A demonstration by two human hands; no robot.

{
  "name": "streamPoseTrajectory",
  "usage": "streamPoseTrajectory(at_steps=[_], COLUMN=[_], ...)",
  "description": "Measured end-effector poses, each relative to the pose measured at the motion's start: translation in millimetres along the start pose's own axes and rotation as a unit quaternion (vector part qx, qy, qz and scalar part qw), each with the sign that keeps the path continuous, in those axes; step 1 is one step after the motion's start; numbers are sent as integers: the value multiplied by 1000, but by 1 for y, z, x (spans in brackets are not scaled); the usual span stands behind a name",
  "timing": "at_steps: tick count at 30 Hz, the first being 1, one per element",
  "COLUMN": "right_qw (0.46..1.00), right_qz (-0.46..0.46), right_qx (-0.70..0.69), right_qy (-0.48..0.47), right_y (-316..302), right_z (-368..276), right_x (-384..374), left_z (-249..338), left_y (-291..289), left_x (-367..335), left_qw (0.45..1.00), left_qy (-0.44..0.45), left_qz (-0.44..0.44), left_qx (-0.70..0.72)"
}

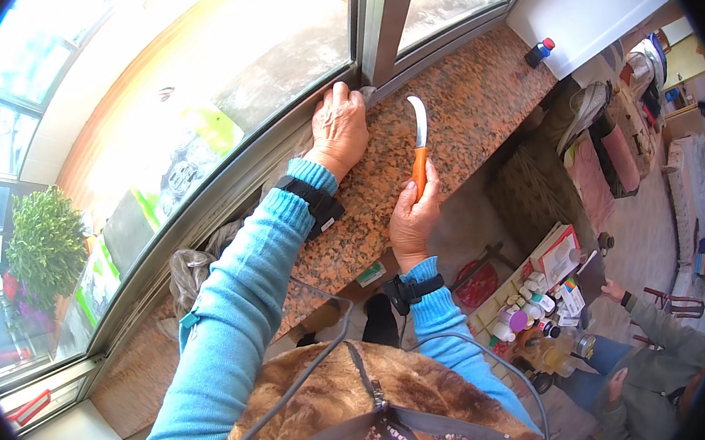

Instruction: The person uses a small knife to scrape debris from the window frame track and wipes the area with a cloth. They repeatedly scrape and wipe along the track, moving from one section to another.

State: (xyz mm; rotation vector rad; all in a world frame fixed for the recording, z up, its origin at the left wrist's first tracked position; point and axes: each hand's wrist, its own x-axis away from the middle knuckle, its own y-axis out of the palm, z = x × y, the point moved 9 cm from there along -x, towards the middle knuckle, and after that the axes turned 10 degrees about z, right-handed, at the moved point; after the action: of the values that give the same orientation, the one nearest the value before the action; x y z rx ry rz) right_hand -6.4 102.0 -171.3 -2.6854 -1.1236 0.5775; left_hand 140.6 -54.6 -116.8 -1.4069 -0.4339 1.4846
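My right hand is closed round the orange handle of a small curved knife, its pale hooked blade pointing away from me above the granite sill. At the base of the window frame, my left hand has its fingers curled down against the track. Crumpled grey cloth-like material runs along the track, and a bit of it shows on both sides of my left hand. The fingertips are partly hidden, but they seem to pinch that material.
A small dark bottle with a red cap stands at the sill's far right end. Below on the right is a table with bottles and jars, where another person sits. A green plant shows through the glass. A cable crosses before me.
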Motion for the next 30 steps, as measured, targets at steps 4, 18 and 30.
streamPoseTrajectory(at_steps=[4,18,30], right_qw=[1000,1000,1000], right_qz=[5,-3,-4], right_qx=[5,13,14], right_qy=[-12,-21,-27], right_y=[0,3,2], right_z=[1,2,-2], right_x=[-1,-2,-2], left_z=[-3,4,1], left_y=[-7,-5,3], left_x=[-2,-4,-5], left_qw=[999,1000,999], left_qy=[-19,3,19], left_qz=[30,-17,-17], left_qx=[31,-19,-19])
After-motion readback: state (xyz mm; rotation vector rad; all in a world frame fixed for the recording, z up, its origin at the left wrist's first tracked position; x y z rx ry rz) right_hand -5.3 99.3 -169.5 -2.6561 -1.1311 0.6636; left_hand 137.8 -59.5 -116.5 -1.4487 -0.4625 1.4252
